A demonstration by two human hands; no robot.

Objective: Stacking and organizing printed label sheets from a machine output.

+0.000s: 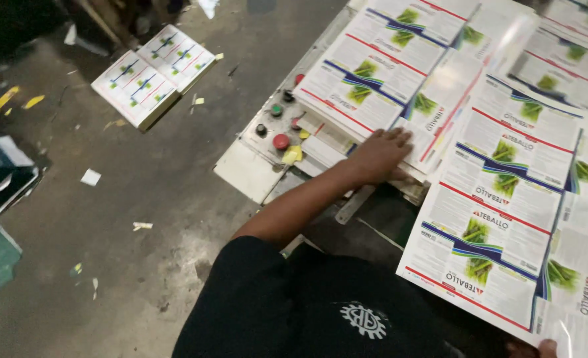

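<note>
Left hand (383, 156) rests flat, fingers spread, on glossy printed label sheets (499, 199) beside the control panel (277, 136); right hand (546, 347) fingers pinch the sheets' near edge. Thin, floppy, slippery, probably best gripped at edges

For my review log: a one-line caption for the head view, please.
Left hand rests flat on glossy printed sheets beside a machine's button panel; right hand grips the sheets' near edge.

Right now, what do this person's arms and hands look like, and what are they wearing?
The left hand is bare: no glove, ring or watch shows, and the forearm is uncovered up to a short black sleeve. The black shirt carries a small round white emblem on the chest. Of the right hand, only a bare fingertip or two shows at the bottom edge of the frame; its arm is out of view.
</note>
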